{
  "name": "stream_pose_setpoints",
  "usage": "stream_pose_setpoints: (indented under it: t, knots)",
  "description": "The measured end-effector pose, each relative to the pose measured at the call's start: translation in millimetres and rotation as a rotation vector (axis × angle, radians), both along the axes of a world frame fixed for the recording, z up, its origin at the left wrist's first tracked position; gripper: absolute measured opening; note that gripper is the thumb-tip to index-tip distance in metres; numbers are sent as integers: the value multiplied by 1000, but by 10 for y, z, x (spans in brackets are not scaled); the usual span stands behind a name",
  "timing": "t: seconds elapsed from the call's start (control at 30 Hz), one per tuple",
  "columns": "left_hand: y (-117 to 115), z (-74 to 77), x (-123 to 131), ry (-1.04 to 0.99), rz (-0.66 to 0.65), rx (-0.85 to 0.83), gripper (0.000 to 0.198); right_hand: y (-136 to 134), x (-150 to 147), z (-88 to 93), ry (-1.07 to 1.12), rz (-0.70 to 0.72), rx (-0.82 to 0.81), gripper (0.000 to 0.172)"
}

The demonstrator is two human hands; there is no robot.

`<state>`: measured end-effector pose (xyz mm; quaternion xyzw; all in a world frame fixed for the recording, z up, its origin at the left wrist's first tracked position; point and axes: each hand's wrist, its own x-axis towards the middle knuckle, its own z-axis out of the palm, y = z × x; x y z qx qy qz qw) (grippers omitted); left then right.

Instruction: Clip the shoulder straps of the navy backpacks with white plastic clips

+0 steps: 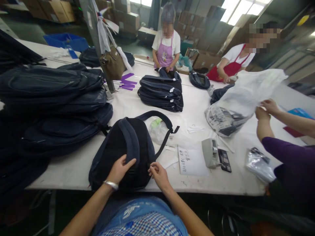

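Note:
A dark navy backpack [128, 144] lies back-side up on the white table [73, 167] right in front of me, straps facing up. My left hand [119, 169] rests on its lower end, fingers curled over the base of the left shoulder strap [131, 137]. My right hand [158, 173] pinches the bag's lower right edge where the thin strap [163, 142] joins. A clear plastic bag [158, 131] with something green inside lies under the right strap.
A tall pile of navy backpacks [54, 108] fills the left. Another stack [161, 93] sits mid-table. A handwritten paper [192, 161], a tagging device [209, 152] and a dark card lie to my right. A person in purple sleeves handles a white plastic bag [241, 98]. Two people work across the table.

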<state>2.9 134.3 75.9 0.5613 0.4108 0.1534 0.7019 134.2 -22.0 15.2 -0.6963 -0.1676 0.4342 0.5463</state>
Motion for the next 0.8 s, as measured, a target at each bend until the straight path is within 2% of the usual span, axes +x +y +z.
stream_pose_setpoints:
  t: [0.1,0.17,0.23,0.33,0.43,0.53,0.63,0.73,0.8]
  knots:
    - [335,581,38,-52,104,98,51,100,48,342,12,109,99,31]
    - [546,892,127,-2,109,199,51,297,69,605,18,212,211,32]
    - [732,1124,261,56,30,317,49,587,105,872,0,289,346,36]
    - [1000,1365,469,106,-78,523,51,1100,182,1243,57,342,460,43]
    - [1256,1531,547,164,-154,749,56,1541,266,1549,136,352,469,44]
    - [1409,1598,441,210,-76,876,59,1819,334,1753,253,387,496,41]
    - [1430,1548,282,192,47,893,56,1998,346,1831,409,411,504,38]
    - [1411,1502,210,147,76,865,55,2159,301,1847,429,455,411,38]
    - [1422,1526,189,110,124,810,58,2263,276,1878,447,454,384,32]
